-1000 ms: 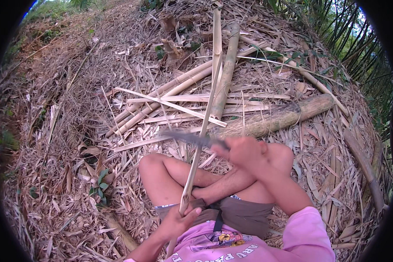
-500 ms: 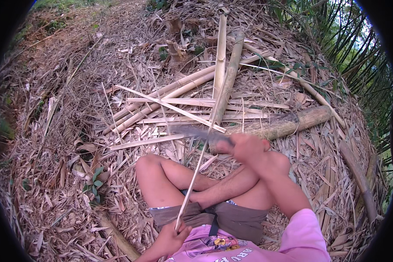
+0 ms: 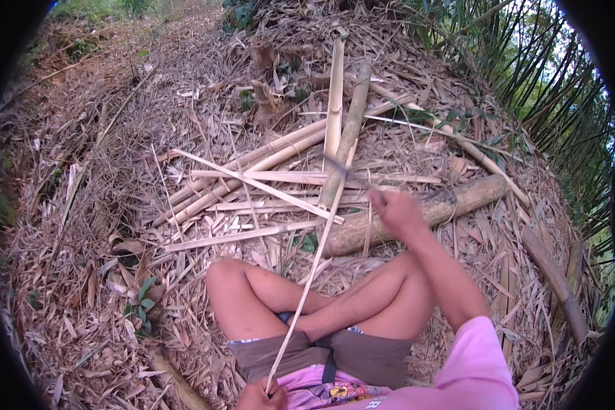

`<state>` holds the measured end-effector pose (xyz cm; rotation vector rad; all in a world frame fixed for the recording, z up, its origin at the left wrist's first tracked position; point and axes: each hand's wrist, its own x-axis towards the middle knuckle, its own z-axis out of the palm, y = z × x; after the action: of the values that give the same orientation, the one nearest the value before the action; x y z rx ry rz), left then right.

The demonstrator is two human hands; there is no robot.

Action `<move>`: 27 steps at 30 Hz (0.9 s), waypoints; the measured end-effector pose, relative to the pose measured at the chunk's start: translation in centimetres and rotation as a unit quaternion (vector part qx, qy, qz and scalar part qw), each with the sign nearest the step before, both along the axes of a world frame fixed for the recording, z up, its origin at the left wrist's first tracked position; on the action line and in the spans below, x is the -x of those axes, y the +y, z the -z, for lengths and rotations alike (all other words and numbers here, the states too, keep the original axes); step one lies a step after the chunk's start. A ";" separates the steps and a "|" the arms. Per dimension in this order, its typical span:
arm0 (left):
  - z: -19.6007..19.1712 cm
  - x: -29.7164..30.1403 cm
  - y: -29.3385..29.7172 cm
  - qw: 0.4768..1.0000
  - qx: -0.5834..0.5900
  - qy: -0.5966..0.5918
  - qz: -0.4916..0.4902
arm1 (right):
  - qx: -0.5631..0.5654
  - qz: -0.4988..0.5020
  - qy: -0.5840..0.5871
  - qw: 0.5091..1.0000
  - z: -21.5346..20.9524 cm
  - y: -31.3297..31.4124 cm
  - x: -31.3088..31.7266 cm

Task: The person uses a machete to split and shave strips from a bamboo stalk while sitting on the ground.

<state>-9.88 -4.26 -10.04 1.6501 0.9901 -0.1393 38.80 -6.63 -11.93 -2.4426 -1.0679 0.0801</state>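
My left hand (image 3: 261, 396) is closed around the lower end of a long thin bamboo strip (image 3: 306, 285), low in front of my shirt. The strip slants up and away, and its far end lies over an upright bamboo pole (image 3: 354, 113). My right hand (image 3: 399, 215) is wrapped round the handle of a knife (image 3: 345, 171) with a dark blade, smeared by motion. Its blade points left and crosses the strip near the far end; whether the two touch I cannot tell. Just behind my right hand lies a thick bamboo log (image 3: 475, 195).
Split bamboo pieces (image 3: 246, 236) and two thinner poles (image 3: 266, 154) lie crossed to the left of the log. A half-split bamboo length (image 3: 335, 96) leans beside the upright pole. My crossed legs (image 3: 355, 307) are between the hands. Dry leaves and bamboo stumps (image 3: 266, 99) cover the slope.
My right hand and the knife have moved farther away along the strip. My left hand has drawn back toward my body, still holding the strip.
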 end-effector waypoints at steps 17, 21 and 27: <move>3.4 -0.4 7.3 0.925 0.310 -0.105 -0.195 | 0.029 0.156 0.153 0.975 8.4 3.0 -2.9; 1.9 -5.3 8.8 0.895 0.323 -0.218 -0.217 | 0.100 0.075 0.174 0.977 6.1 4.2 0.0; 4.0 -8.0 10.3 0.907 0.309 -0.194 -0.208 | 0.076 -0.011 0.145 0.986 7.8 4.5 0.5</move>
<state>-1.85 5.99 -14.00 0.8184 0.8495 0.1507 38.25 -2.17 -19.73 -2.4534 -0.9888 0.5269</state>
